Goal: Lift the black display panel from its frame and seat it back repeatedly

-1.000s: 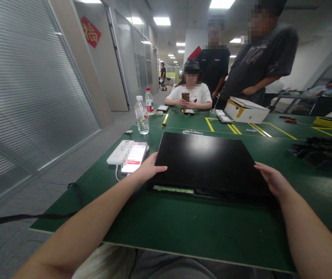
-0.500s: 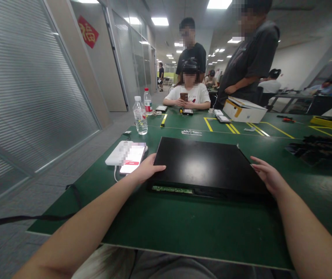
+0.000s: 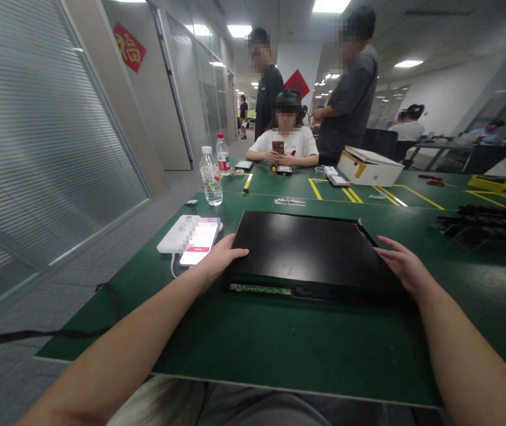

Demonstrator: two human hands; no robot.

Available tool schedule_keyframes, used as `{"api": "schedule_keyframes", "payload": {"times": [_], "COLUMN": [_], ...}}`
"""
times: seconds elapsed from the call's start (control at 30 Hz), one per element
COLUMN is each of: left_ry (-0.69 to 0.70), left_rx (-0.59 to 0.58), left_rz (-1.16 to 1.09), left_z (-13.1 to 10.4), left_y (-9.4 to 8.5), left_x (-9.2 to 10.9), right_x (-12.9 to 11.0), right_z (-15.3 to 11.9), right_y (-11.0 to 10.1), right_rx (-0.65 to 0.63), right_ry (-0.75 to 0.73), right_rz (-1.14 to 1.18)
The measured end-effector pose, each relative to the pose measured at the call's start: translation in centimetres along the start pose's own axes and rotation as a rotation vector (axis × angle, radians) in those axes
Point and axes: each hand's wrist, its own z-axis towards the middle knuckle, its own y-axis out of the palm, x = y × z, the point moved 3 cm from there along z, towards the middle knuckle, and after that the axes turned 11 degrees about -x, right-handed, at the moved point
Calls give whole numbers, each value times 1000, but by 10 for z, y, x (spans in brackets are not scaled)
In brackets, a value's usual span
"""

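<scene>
A flat black display panel (image 3: 301,248) lies in front of me with its dark screen facing up. A strip of green circuit board (image 3: 259,290) shows along its near edge. My left hand (image 3: 220,257) grips the panel's left edge, thumb on top and the other fingers mostly hidden at the side. At the right edge, my right hand (image 3: 406,269) is open, its fingers stretched out and at least close against the side; whether its thumb is under the panel I cannot tell. A thin piece sticks up at the panel's far right corner.
Left of the panel are a lit phone (image 3: 200,242), a white device (image 3: 175,234) and a water bottle (image 3: 211,177). A stack of dark parts (image 3: 479,228) lies on the right. Farther back stands a white box (image 3: 370,165). A person (image 3: 284,145) sits opposite; others stand behind.
My hands keep their places on the panel. The view shifts slightly. Behind the table, the two standing people have moved and turned.
</scene>
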Motion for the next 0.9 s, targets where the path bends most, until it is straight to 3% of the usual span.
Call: {"api": "schedule_keyframes", "payload": {"times": [0.43,0.9], "left_ry": [15,75], "left_rx": [-51,-44], "left_rz": [-52,-85], "left_z": [-3,-4], "left_y": [1,3], "left_x": [4,7], "right_x": [-9,-10], "right_z": [-2,-5], "right_y": [-8,-1], "right_rx": [61,37], "right_ry": [-101,-141], "right_rz": [-197,-259]}}
